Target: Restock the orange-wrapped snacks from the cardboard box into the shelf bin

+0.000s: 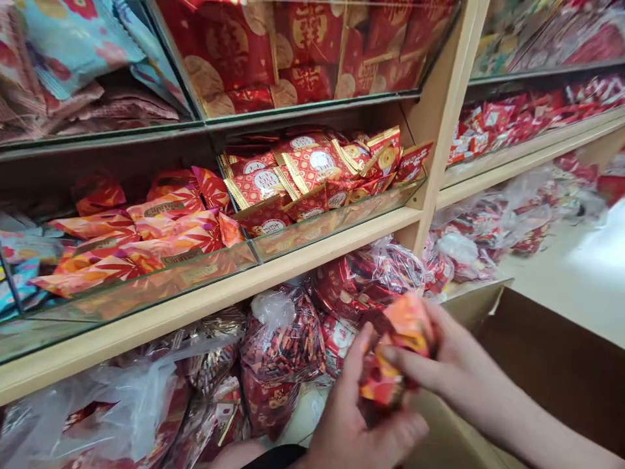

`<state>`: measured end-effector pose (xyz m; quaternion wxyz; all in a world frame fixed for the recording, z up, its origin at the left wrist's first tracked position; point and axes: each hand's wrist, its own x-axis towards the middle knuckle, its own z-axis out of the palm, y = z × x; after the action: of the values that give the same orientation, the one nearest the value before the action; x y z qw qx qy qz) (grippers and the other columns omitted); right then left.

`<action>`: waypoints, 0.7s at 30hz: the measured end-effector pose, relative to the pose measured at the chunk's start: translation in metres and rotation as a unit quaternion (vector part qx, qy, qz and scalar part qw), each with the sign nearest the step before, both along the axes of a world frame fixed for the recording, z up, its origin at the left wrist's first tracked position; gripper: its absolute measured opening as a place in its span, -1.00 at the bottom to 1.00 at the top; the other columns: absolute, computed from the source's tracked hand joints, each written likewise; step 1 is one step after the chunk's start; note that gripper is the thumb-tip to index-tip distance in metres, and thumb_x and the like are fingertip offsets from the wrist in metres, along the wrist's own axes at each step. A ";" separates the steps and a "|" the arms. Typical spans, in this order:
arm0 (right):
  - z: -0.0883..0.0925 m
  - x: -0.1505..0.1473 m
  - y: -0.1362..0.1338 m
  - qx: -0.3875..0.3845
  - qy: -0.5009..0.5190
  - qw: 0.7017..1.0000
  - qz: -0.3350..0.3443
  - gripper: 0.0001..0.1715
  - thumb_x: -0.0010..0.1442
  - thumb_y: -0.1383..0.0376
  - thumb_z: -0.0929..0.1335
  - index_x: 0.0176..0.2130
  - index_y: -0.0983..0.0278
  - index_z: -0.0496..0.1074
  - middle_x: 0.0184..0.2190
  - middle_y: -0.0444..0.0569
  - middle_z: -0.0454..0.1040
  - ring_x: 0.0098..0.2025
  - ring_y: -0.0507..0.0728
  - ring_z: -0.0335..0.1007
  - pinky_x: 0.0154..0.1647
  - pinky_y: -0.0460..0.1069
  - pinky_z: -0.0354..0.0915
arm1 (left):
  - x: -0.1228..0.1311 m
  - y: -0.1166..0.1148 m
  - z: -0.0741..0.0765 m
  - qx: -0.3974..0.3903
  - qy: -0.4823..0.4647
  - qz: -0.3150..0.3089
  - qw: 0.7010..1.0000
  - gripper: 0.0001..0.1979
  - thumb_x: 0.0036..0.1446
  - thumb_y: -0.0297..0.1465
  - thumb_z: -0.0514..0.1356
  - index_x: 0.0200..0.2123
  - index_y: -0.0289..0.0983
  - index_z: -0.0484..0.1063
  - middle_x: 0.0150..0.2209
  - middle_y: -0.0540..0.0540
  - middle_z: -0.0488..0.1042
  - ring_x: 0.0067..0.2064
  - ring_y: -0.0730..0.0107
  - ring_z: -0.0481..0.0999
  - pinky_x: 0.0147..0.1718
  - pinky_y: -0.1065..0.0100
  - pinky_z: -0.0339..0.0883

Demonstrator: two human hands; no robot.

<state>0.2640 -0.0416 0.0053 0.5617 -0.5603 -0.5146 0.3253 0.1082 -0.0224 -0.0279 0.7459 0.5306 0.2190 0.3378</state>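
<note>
My left hand (351, 410) and my right hand (434, 368) are together at lower centre right, both closed round a small handful of orange-and-red snack packets (407, 322). The fingers and packets are partly blurred, and how many packets there are I cannot tell. Similar orange packets (166, 228) lie piled in a glass-fronted shelf compartment to the left. In the compartment beside it are red-and-gold wrapped packets (312, 169). Below and to the right of my hands is a cardboard box (547, 358) with its top open.
Clear plastic bags of wrapped sweets (283, 352) crowd the floor under the wooden shelf edge (312, 251). A wooden upright (444, 117) divides the shelves. Larger red packets (312, 39) fill the upper compartment, with light-blue packets (78, 39) at upper left.
</note>
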 end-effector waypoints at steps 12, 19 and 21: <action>-0.004 -0.053 0.033 -0.069 0.121 0.989 0.047 -0.50 0.03 0.07 0.36 -0.10 0.25 0.19 -0.28 -0.05 0.39 -0.33 0.08 0.35 -0.31 0.00 0.35 | -0.058 0.026 0.026 -0.188 -0.008 0.109 0.976 -0.61 0.03 -0.39 0.24 -0.03 -0.24 0.35 -0.22 -0.14 0.53 -0.23 0.33 0.49 -0.32 0.37 0.34; -0.006 -0.059 0.020 0.008 -0.310 0.947 0.079 -0.35 0.12 0.15 0.30 0.15 0.26 0.10 -0.04 0.15 0.29 -0.01 0.26 0.24 -0.01 0.17 0.24 | -0.069 0.025 0.025 -0.166 -0.041 0.122 0.978 -0.57 0.08 -0.28 0.19 0.04 -0.15 0.29 -0.11 -0.11 0.47 -0.33 0.48 0.42 -0.45 0.45 0.32; -0.007 -0.062 0.015 0.026 -0.339 0.931 0.130 -0.32 0.09 0.21 0.33 0.16 0.24 0.10 -0.03 0.15 0.28 0.00 0.25 0.23 0.00 0.15 0.25 | -0.069 0.024 0.022 -0.138 -0.008 0.125 0.983 -0.58 0.03 -0.29 0.24 -0.01 -0.19 0.35 -0.20 -0.10 0.51 -0.33 0.48 0.42 -0.39 0.43 0.33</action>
<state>0.2018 -0.0269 -0.0019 0.3213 -0.5506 -0.7509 0.1724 0.0389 0.0021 -0.0057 0.7657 0.3886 0.3214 0.3993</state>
